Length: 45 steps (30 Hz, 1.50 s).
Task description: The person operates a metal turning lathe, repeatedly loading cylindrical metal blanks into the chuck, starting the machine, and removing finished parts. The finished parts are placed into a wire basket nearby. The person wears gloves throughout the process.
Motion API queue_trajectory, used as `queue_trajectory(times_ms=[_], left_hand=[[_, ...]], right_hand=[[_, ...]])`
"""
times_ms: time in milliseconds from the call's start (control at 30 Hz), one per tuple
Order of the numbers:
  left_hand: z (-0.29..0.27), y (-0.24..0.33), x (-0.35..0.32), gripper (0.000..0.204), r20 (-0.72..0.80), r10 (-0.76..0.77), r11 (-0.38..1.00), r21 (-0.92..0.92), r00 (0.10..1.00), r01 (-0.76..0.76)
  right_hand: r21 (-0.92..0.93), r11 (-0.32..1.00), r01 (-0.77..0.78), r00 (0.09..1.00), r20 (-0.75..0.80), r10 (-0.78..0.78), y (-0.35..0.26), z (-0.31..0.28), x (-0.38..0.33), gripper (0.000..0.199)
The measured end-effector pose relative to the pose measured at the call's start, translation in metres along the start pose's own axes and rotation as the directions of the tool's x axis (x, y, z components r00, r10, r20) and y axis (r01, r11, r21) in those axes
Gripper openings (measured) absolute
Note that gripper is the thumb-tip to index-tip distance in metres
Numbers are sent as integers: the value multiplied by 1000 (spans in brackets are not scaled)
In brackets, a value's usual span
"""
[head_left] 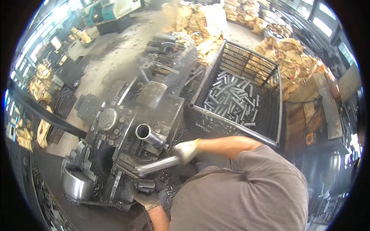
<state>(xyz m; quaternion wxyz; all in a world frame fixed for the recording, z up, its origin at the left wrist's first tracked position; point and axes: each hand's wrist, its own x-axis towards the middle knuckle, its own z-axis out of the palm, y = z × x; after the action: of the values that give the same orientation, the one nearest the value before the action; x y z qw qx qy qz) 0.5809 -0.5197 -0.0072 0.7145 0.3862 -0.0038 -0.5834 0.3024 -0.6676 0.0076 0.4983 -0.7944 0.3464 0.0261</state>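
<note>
My right hand (186, 151), in a pale work glove, is closed around the near end of a smooth, shiny metal bar (158, 166). That bar slants left and slightly down over the machine bed. Lower down, my gloved left hand (147, 199) is curled under short, shiny metal pieces (146, 186), which lie against its palm and fingers; some of its fingers are hidden. Just above the bar, a hollow steel tube (149, 134) stands tilted on the machine (123, 144). Dark shavings are scattered around both hands.
A wire-mesh bin (279, 107) with many short metal rods (233, 96) stands at right. A stepped chuck jaw and shiny round chuck (78, 184) sit at left. A round bolted cap (108, 119) is on the machine. Brown sacks (287, 57) are piled behind the bin.
</note>
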Motion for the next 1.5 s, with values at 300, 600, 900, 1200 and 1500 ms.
queue_trajectory(times_ms=[300, 600, 900, 1200, 1500], left_hand=[[1, 14, -3, 34, 277, 255, 800, 479, 927, -363], [64, -2, -9, 51, 187, -71, 967, 255, 980, 22], [36, 14, -18, 56, 66, 40, 993, 104, 997, -47], [-35, 66, -13, 36, -41, 423, 848, 371, 905, -379], [-42, 61, 21, 59, -61, 293, 935, -189, 954, -300]], right_hand=[[-71, 446, -892, 423, -474, 772, 195, -73, -206, 46], [-49, 993, 108, 908, -402, -119, -49, -77, 37, 68], [-309, 896, 320, 842, -342, -418, -90, 48, 95, 44], [-710, 685, 165, 860, -235, -452, -56, 69, 158, 34], [-772, 612, 173, 896, -135, -423, -65, 78, 145, 42]])
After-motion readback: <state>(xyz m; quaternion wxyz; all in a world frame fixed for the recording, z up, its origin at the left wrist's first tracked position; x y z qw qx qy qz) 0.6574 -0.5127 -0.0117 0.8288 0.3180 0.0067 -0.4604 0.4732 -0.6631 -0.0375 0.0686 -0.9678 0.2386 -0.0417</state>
